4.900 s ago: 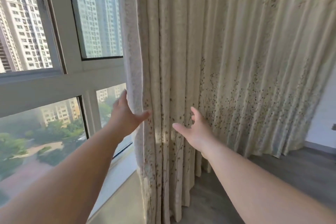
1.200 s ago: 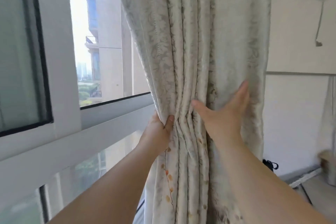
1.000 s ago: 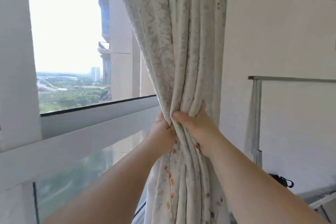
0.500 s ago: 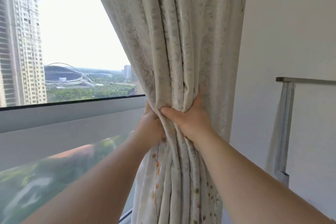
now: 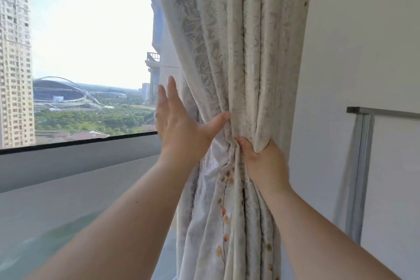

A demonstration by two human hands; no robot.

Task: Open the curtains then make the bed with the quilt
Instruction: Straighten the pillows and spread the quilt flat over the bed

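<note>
Gripping, right hand (image 5: 264, 161): my fingers clamp the curtain (image 5: 238, 52), bunched against the wall (image 5: 363, 41).
Left hand (image 5: 179, 125): fingers straight and spread, thumb touching the curtain's window-side folds.
Window (image 5: 91, 41): uncovered, left of the curtain.

High-rise home room: patterned curtain (image 5: 238, 52) beside big window (image 5: 91, 52), tower blocks (image 5: 14, 63) outside.
</note>
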